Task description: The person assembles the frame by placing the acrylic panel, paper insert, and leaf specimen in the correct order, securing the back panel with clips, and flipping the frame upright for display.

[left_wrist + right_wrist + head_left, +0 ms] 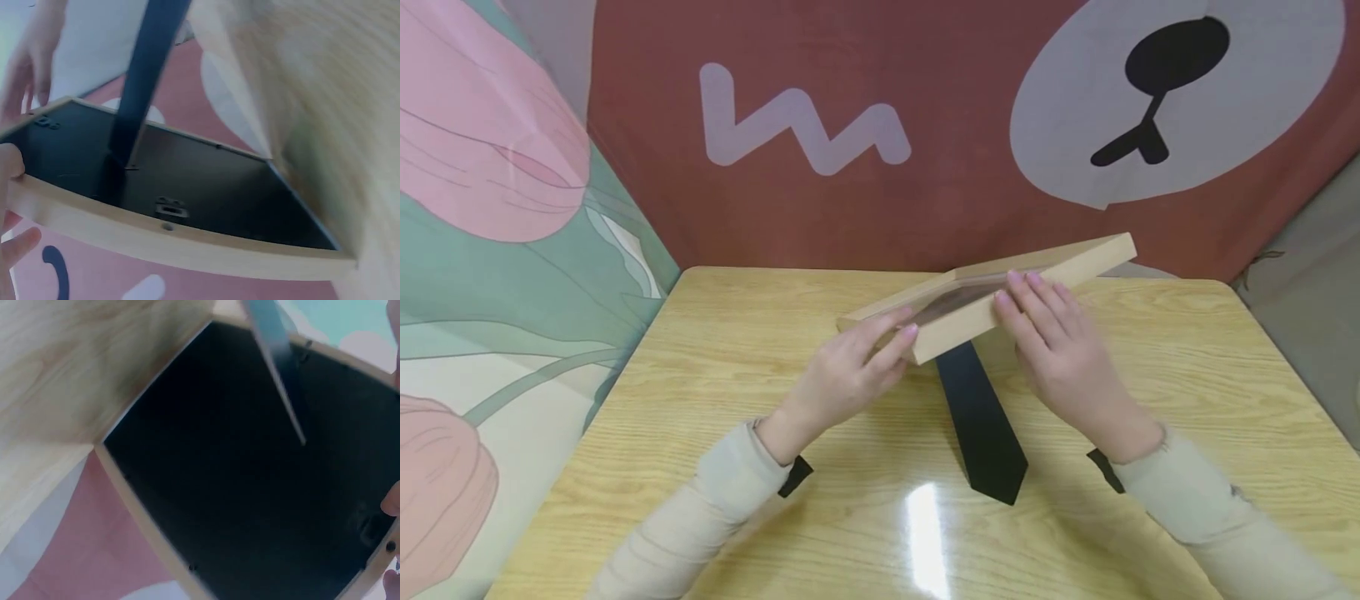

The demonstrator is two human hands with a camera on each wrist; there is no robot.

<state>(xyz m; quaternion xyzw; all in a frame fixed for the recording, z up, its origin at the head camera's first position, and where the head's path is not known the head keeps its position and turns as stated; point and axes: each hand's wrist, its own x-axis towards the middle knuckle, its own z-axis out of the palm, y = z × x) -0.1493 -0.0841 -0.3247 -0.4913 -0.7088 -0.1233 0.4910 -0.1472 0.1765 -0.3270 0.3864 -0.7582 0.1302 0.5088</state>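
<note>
Both hands hold a light wooden picture frame, tilted above the table. My left hand grips its left corner, index finger and thumb at the edge. On the near long side, my right hand lays its fingers over the rim; its thumb is hidden in the head view. The wrist views show the frame's black back panel, with a metal hanger near one side. A long black stand leg swings out from this back, its wider end toward me. In the head view the recessed front lies mostly behind the rim and fingers.
Under the hands is a wood-grain table with a bright light reflection. A reddish-brown cloth with a cartoon face hangs behind it, and a floral cloth at the left. Small black pieces show beside both sleeve cuffs.
</note>
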